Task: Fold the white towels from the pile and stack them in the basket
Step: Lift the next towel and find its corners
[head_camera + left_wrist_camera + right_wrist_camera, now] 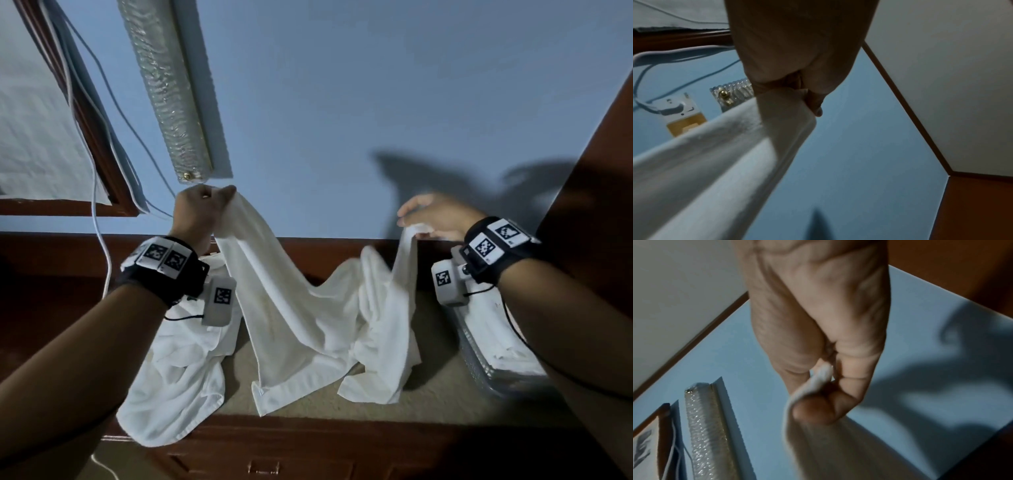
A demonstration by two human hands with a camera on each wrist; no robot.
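Wristbands and arms hide part of what we see: the pile [178, 370] at left, the basket [486, 356] at right. Our left hand [200, 212] has its fingers [813, 104] curled round one towel [308, 308] corner; our right hand [435, 216] pinches the other, cloth sagging onto the worktop [308, 401] between.

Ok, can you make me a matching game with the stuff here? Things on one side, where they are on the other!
Things:
1. left hand
2. right hand
3. basket
4. pile

Places or states:
A. holds folded towels, far right on the counter
B. grips one raised corner of the towel, near the cables
C. crumpled on the counter, under the left arm
D. pinches the other raised corner, above the basket

Pairs: 1-B, 2-D, 3-A, 4-C
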